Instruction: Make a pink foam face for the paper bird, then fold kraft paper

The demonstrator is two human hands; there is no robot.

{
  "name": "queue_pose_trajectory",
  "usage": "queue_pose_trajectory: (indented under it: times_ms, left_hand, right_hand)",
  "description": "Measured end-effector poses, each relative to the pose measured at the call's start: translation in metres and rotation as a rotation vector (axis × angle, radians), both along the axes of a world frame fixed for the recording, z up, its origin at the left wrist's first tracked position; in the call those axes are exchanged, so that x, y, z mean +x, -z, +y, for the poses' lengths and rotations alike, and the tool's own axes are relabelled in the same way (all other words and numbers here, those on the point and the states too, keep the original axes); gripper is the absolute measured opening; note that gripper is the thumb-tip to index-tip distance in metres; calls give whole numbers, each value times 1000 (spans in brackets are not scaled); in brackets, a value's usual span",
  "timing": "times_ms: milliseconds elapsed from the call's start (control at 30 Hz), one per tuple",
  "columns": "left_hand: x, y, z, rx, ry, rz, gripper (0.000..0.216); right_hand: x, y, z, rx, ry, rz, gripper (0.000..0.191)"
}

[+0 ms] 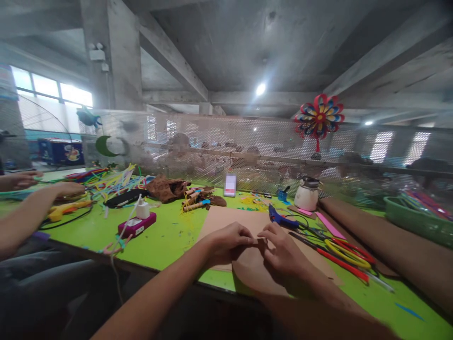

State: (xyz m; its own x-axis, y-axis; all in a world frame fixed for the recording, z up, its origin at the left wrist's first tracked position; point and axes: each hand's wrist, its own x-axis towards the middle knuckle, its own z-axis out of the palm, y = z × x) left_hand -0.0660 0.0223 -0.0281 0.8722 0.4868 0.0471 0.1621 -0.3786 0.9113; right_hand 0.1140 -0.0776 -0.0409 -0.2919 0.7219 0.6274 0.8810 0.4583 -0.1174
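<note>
My left hand [231,237] and my right hand [285,248] meet over the front of the green table. Both have their fingers closed on the upper edge of a brown sheet [249,271], which looks like paper and curves down past the table's edge. A small fold of it shows between the fingertips. Beneath my hands lies a lighter tan sheet [221,219], flat on the table. A blue glue gun [279,217] rests just beyond my right hand, with scissors with yellow handles [347,252] further right.
A co-worker's arms [26,212] reach in at the left. A purple power strip [137,224] with a white cable stands on the table [170,241]. Right are red-handled tools [348,267], a long brown roll [382,233], a kettle [307,194] and a green basket [417,217]. A phone [230,184] stands behind.
</note>
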Motion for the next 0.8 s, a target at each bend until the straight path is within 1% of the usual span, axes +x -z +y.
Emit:
queue_pose_trajectory:
  times_ms: [33, 100, 167, 267, 400, 500, 600, 667, 733, 800]
  left_hand:
    - [1, 0, -1, 5, 7, 0, 42]
    - [2, 0, -2, 85, 46, 18, 40]
    - [4, -3, -3, 180, 71, 30, 38]
    - [5, -6, -4, 270, 61, 39, 36]
    - [4, -9, -4, 377, 60, 76, 33]
    - [0, -10, -3, 436, 28, 133, 34]
    - [-5, -9, 0, 452, -9, 153, 34]
    - [-7, -7, 2, 453, -19, 153, 31]
    - [-7, -5, 5, 472, -1, 155, 29]
    - [-7, -4, 7, 503, 20, 163, 28]
  right_hand:
    - [1, -1, 0, -25, -19, 39, 17]
    - [3, -2, 0, -103, -29, 113, 22]
    - [5, -2, 2, -229, -27, 175, 21]
    - [8, 1, 5, -372, -41, 243, 33]
    - [12, 1, 7, -407, -69, 279, 33]
    - [15, 0, 8, -408, -60, 298, 34]
    - [17, 0, 7, -400, -33, 347, 36]
    - [18, 0, 5, -423, -28, 386, 36]
    - [18, -2, 3, -476, -47, 394, 36]
    - [20, -4, 2, -501, -73, 350, 35]
